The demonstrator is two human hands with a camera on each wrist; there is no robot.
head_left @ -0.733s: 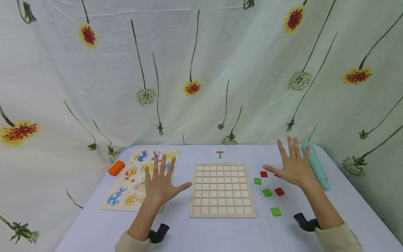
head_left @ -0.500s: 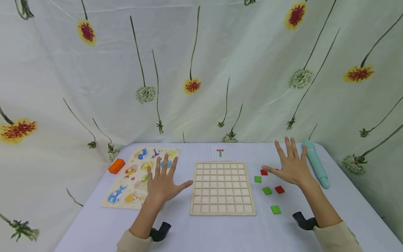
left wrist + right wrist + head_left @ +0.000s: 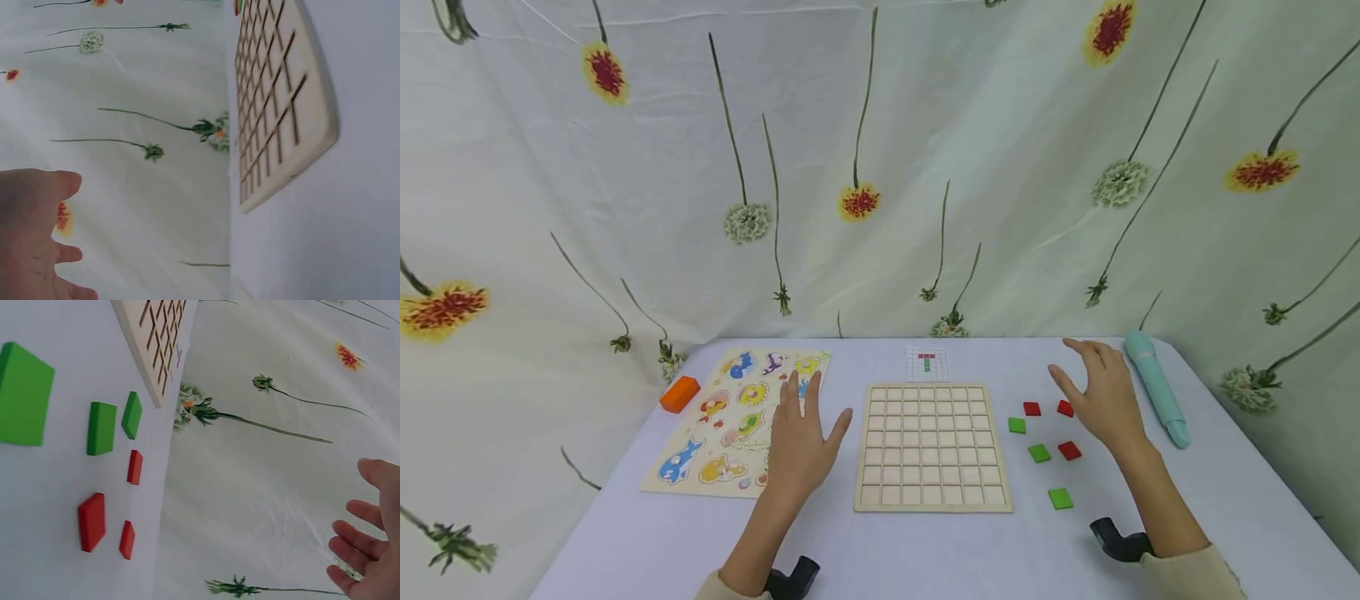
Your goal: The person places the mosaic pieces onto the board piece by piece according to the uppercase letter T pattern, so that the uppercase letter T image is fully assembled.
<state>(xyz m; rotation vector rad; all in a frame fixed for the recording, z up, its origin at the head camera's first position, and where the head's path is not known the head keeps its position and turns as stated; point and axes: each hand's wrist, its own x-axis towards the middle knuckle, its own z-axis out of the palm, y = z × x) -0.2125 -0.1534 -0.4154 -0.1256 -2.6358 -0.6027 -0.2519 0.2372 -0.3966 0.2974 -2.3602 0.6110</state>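
Six tiles [image 3: 1040, 453] below right fingers [image 3: 1093, 358], untouched.

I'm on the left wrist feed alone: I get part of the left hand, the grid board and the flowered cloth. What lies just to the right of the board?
Observer: Three red tiles and three green tiles, scattered loose to the right of the grid board.

Operator: Has the right hand picked any of them up?

Observer: No, it holds nothing; in the right wrist view its fingers are loosely bent, and all six tiles lie on the table.

Operator: Anything beyond the board's far edge?

Observer: Yes, a small grid card marked with a T: red bar, green stem.
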